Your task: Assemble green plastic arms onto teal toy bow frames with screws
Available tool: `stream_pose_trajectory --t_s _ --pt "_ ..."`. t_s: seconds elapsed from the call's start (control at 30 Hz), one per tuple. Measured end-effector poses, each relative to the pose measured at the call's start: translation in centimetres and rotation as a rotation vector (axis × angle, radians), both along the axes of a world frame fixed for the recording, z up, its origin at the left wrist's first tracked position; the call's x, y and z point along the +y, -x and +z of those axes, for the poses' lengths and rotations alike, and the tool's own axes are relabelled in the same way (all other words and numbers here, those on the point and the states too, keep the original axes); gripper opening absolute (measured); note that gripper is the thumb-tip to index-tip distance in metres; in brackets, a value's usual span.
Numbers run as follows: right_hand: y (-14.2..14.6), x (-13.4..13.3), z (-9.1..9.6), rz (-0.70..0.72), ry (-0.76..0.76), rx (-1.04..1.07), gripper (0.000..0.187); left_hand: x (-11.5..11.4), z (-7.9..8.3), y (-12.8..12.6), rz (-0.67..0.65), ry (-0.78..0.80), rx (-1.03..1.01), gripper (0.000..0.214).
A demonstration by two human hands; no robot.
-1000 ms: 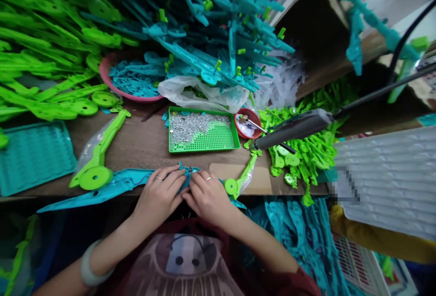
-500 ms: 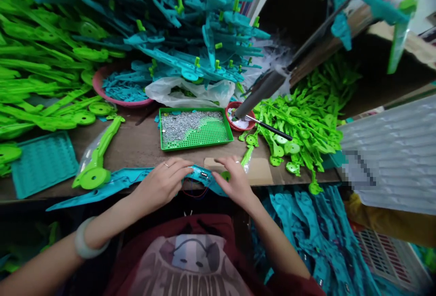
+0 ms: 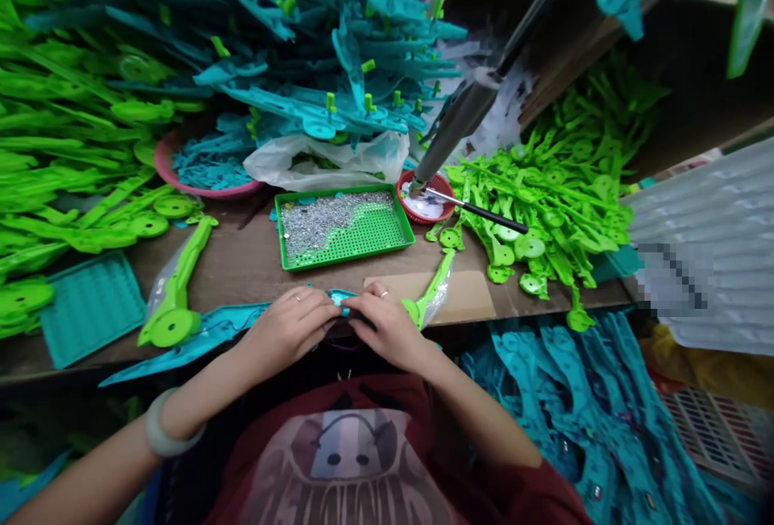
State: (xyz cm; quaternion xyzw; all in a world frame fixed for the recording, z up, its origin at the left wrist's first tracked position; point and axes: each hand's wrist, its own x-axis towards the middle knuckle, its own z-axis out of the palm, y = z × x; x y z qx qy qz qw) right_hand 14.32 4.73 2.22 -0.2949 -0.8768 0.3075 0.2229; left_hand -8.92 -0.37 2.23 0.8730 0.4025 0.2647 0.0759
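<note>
A long teal plastic part (image 3: 199,333) lies along the near edge of the wooden table (image 3: 254,263). My left hand (image 3: 290,327) and my right hand (image 3: 387,323) meet over its middle, fingers curled and pinched on it. Thin wires hang below the part between my hands. A green plastic part with a round disc end (image 3: 430,299) lies just right of my right hand. A green tray (image 3: 387,241) partly covered with small metal screws sits just beyond my hands.
Heaps of green parts (image 3: 66,146) and teal parts (image 3: 314,49) fill the back. A pink bowl (image 3: 163,166), a small red dish (image 3: 444,186), a hanging grey tool (image 3: 453,126), a black-handled tool (image 3: 484,214), a teal tray (image 3: 90,307) and another green part (image 3: 172,299) surround the work spot.
My right hand has come back left from the green disc part onto the teal part, next to my left hand. The view has tilted and shifted slightly.
</note>
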Motion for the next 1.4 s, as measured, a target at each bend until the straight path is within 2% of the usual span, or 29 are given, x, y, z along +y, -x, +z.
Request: stream_pose_trajectory --t_s 0.1,0.2,0.3,0.43,0.5,0.6,0.73,0.8,1.1,1.23,1.4 --pt "0.0 0.7 0.1 -0.060 0.112 0.069 0.013 -0.5 0.0 0.2 -0.017 -0.043 0.058 0.020" --pt "-0.1 1.6 0.6 -0.038 0.181 0.025 0.010 -1.0 0.4 0.4 -0.074 -0.030 0.067 0.023" --pt "0.5 2.0 1.0 -0.030 0.118 -0.095 0.012 -0.9 0.7 0.3 -0.068 0.030 -0.024 0.022" --pt "2.1 1.9 1.2 -0.041 0.004 -0.262 0.006 0.1 0.3 -0.4 0.105 0.031 -0.085 0.018" --pt "2.6 1.9 1.1 -0.039 0.004 -0.292 0.007 0.5 -0.2 -0.9 0.118 0.062 -0.047 0.017" --pt "2.6 2.2 0.9 -0.037 0.069 -0.271 0.011 0.4 -0.6 -1.4 0.113 0.075 0.020 0.017" --pt "2.2 2.5 0.7 -0.034 0.229 -0.185 0.010 -0.1 -0.8 -1.5 0.130 0.038 0.044 0.015" --pt "2.3 2.5 0.6 -0.047 0.248 -0.171 0.009 -0.2 -0.9 -1.4 0.125 0.031 0.043 0.014" --pt "3.0 2.3 0.5 -0.042 0.085 -0.244 0.011 -0.5 -1.3 -1.3 0.125 -0.029 0.102 0.014" --pt "2.7 2.1 0.6 -0.067 0.073 -0.245 0.012 -0.6 -1.3 -1.5 0.158 -0.089 0.143 0.017" --pt "2.9 1.5 0.5 -0.096 -0.018 -0.337 0.013 -0.7 -1.4 -1.9 0.215 -0.083 0.137 0.015"
